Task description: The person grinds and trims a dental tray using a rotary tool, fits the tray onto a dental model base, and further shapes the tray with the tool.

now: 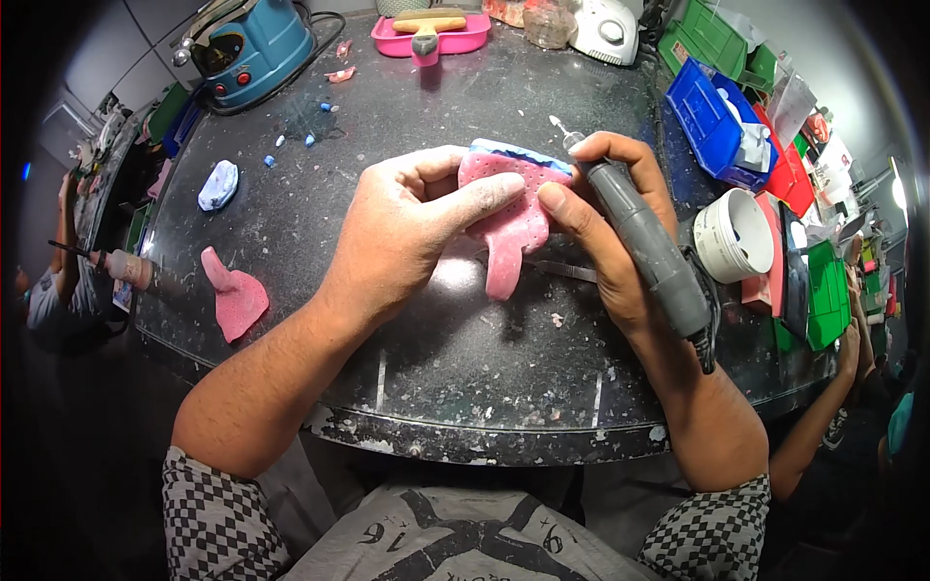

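My left hand grips a pink perforated dental impression tray, thumb lying across its face. The tray is raised above the dark bench, its handle toward me. Blue material shows along its far edge. In my right hand is a dark grey rotary handpiece, its pale pointed bit aimed up and left, apart from the tray. The right thumb and a fingertip also reach the tray's right edge. A second pink tray lies at the left, near a pale blue lump.
Small blue crumbs dot the speckled bench. At the back stand a blue machine, a pink dish and a white device. Along the right are a white tub and a blue bin. Other people's arms show at both sides.
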